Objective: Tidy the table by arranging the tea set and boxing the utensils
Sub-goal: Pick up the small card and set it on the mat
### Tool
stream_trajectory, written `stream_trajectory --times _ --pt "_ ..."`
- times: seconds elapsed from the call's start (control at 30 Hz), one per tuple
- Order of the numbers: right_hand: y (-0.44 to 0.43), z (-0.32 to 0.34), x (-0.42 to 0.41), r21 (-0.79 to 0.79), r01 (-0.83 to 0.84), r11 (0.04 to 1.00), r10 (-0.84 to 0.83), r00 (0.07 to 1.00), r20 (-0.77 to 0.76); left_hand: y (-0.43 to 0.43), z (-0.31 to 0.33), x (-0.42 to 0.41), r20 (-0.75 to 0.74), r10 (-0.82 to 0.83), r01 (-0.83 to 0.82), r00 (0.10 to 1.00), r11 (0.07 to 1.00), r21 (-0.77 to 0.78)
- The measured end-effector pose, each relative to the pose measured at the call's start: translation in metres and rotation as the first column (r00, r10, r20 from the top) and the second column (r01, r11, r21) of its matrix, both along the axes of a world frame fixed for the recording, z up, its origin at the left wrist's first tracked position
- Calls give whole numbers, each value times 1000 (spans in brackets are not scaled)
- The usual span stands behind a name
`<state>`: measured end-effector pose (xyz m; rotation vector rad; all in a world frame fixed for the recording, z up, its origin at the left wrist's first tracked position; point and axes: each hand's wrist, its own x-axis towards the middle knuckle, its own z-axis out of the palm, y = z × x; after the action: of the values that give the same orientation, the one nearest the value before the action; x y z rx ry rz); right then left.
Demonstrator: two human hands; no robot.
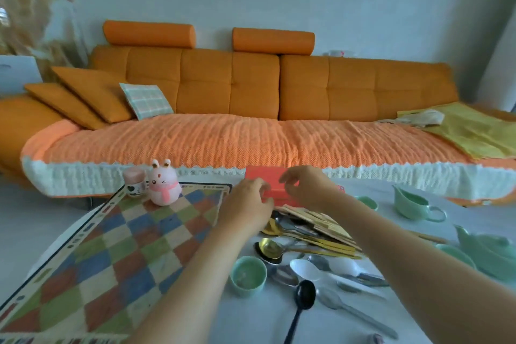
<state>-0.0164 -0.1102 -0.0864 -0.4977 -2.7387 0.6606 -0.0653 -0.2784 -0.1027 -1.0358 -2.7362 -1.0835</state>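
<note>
The red box (266, 177) sits at the far edge of the tabletop (251, 315), its long axis running left to right across the view. Both hands are on it. The left hand (247, 200) curls its fingers around the box's left end, and the right hand (305, 187) pinches its upper edge from the right, thumb below and fingers above. I cannot tell whether the lid is lifted.

Just nearer than the box lies the pile of utensils (310, 234). It holds a bundle of wooden sticks (318, 220) angled away to the right, too many and too blurred to count, with at least two gold spoons and several silver ones. Nearer still than the box are one white spoon (307, 269) and one black spoon (304, 292), handles pointing towards the viewer.

Three green cups show: one (248, 275) near of the box, one (368, 202) just right of it behind the right forearm, and one (455, 255) well to the right. One green pitcher (414, 204) and one green teapot (491, 251) also stand to the box's right.

Left of the box lie a checkered mat (111, 246), a pink rabbit figure (164, 186) and a small jar (135, 181). Beyond the box stretches an orange sofa (251, 86).
</note>
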Motion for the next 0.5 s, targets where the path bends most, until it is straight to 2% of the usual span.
stream_trajectory --times 0.17,0.27,0.4,0.5 --pt "82 1 28 185 136 973 -158 981 110 73 2 1 -95 -129 110 987 977 -181" --pt "119 -12 32 279 158 947 -222 951 214 111 -1 -6 -86 -234 202 968 940 -277" --pt "141 -27 27 233 106 967 -181 927 327 151 -13 -11 -47 -289 244 956 876 -416" --pt "146 -35 21 186 53 981 -123 913 390 165 -20 -14 -162 -269 157 949 854 -496"
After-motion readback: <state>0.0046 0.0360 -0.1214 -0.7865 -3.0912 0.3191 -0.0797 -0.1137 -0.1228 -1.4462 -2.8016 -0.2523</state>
